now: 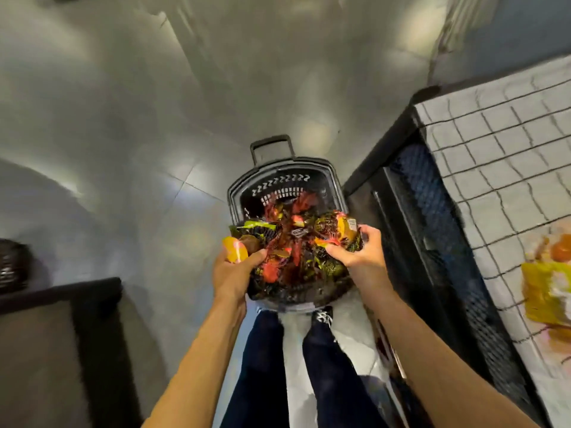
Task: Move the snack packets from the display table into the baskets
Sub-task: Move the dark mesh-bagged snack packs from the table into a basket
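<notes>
Two hands on one big armful here: the left hand (233, 273) and right hand (363, 253) are holding a messy bunch of crinkly red, yellow and dark foil snack packets (293, 242) right over the black slotted plastic basket (279, 188) that sits on the glossy grey tiled floor (154, 118) just in front of the person's feet. The fingers (258, 255) of the left hand are curled round the left end of the bunch and the right hand's are clamped on the right end, thumbs over the top, so both grips are closed on packets, not loose.

My guess at why it's held like that: one hand per end keeps a slippery pile squeezed together, and hanging it dead over the opening means it only has to drop straight in. The basket is parked close beside the black-framed display table (494, 143) with its white cloth under a dark wire grid, which keeps the carry short.

Orientation-wise, the bunch runs left to right between the hands, across the basket. The basket's own long axis runs away from the person, with its pull-up black handle (272, 143) at the far end. It's too blurry to say which way any single packet faces.

There are already packets inside the basket, I think, though they blend with the held ones. A few yellow packets (543, 291) lie on the table at the right edge, so I'd say the job isn't finished
</notes>
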